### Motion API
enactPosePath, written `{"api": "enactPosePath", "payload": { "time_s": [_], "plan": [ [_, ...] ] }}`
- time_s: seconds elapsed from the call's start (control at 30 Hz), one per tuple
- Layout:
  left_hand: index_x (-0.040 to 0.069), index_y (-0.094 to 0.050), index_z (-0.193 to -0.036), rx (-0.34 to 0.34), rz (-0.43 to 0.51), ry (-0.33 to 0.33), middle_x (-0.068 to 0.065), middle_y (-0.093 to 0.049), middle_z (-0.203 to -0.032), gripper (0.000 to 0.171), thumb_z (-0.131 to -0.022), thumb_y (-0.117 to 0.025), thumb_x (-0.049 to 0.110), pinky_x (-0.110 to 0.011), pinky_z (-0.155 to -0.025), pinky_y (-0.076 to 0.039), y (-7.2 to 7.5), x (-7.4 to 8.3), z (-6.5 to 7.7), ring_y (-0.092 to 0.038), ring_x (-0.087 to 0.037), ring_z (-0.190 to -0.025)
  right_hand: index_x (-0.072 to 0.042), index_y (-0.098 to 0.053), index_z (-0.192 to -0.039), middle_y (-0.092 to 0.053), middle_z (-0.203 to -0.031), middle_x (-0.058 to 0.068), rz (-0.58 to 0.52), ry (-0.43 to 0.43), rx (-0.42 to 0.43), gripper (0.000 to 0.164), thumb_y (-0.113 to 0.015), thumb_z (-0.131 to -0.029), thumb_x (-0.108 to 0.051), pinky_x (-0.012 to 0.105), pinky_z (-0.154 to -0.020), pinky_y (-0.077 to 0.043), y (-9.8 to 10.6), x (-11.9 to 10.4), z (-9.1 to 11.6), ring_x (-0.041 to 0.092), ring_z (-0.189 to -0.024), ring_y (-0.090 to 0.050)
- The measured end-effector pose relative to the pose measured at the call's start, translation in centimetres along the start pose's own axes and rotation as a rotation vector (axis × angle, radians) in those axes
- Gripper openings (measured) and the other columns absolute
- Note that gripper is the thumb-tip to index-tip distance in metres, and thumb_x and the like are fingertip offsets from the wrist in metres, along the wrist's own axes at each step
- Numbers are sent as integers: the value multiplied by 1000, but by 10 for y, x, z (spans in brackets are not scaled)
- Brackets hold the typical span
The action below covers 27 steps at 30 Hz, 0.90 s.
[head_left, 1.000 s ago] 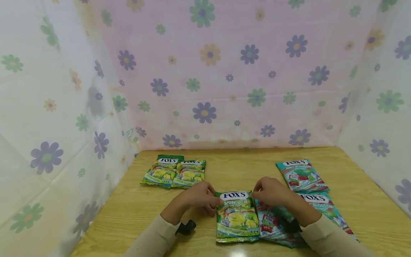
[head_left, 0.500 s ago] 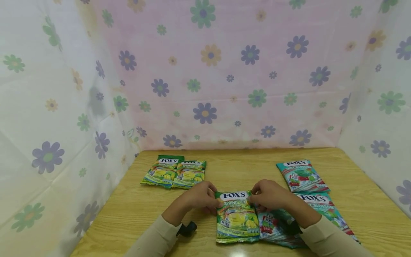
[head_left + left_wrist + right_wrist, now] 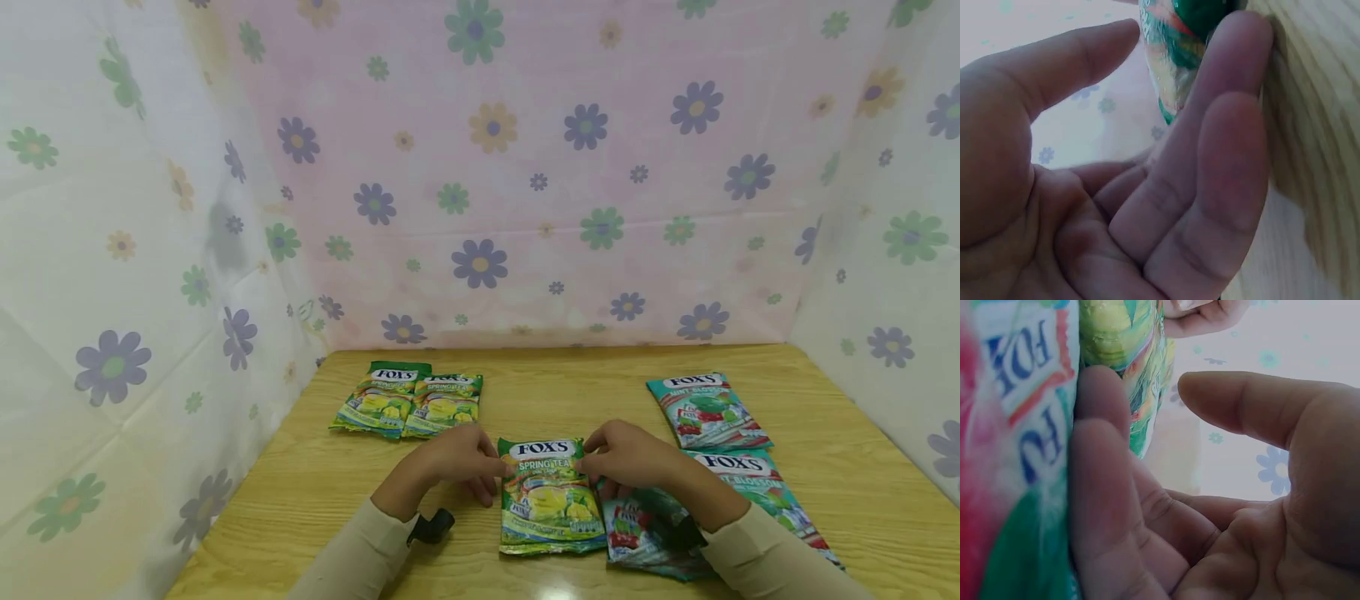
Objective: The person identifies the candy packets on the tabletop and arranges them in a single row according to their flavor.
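Note:
A yellow-green FOX'S Spring Tea candy bag (image 3: 551, 508) is between my hands near the front of the table, label facing up. My left hand (image 3: 455, 461) holds its upper left edge, thumb at the front. At the opposite edge, my right hand (image 3: 633, 458) holds the bag with thumb and fingers. In the left wrist view the bag's side (image 3: 1175, 62) shows beyond the bent fingers. The right wrist view has a teal mint candy bag (image 3: 1022, 444) close beside the fingers, with the Spring Tea bag (image 3: 1113, 331) past them. My right forearm partly covers the teal bags.
Two more Spring Tea bags (image 3: 378, 404) lie side by side at the back left. Teal Mint Blossom bags (image 3: 708, 408) lie on the right, one behind others. Flowered cloth (image 3: 540, 183) walls the wooden table (image 3: 562, 375) at the back and sides.
The Spring Tea bag has shifted slightly away from me and to the left, with both hands at its edges. Its lower edge has come away from the teal bag. The other bags stay put.

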<state>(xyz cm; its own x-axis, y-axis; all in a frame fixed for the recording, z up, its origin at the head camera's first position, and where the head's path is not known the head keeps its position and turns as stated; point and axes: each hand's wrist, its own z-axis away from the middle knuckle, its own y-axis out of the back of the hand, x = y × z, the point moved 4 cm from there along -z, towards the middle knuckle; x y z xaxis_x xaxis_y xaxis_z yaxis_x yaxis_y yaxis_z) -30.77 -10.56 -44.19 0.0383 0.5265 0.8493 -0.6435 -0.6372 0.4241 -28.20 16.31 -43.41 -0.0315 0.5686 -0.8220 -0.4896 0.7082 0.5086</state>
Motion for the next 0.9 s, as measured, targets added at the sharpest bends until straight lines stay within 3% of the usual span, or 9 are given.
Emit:
{"api": "enactPosePath", "payload": {
  "time_s": [0.13, 0.57, 0.9],
  "plan": [
    [3, -79, -85, -38, 30, -1, -18, -77, -80, 31, -95, -77, 33, -42, -64, -64, -5, 2, 1, -77, -30, -68, 18, -48, -143, -71, -89, 10, -39, -7, -22, 69, -70, -100, -31, 41, -59, -62, -2, 1, -1, 29, -68, -73],
    [0, -63, -100, -68, 49, 7, -17, -78, -81, 31, -90, -82, 22, -41, -62, -64, -6, 3, -3, -77, -28, -68, 15, -41, -148, -74, -103, 13, -115, -40, -26, 71, -72, -98, -26, 44, -64, -64, -1, -2, -1, 32, -73, -76],
    [1, -62, -108, -45, 25, -55, -16, -77, -80, 29, -92, -81, 16, -40, -64, -64, -3, 3, -4, -76, -26, -69, 13, -35, -152, -72, -110, 14, -155, -37, -14, 77, -75, -96, -22, 44, -67, -64, -1, -2, 0, 32, -76, -76]
  ]
}}
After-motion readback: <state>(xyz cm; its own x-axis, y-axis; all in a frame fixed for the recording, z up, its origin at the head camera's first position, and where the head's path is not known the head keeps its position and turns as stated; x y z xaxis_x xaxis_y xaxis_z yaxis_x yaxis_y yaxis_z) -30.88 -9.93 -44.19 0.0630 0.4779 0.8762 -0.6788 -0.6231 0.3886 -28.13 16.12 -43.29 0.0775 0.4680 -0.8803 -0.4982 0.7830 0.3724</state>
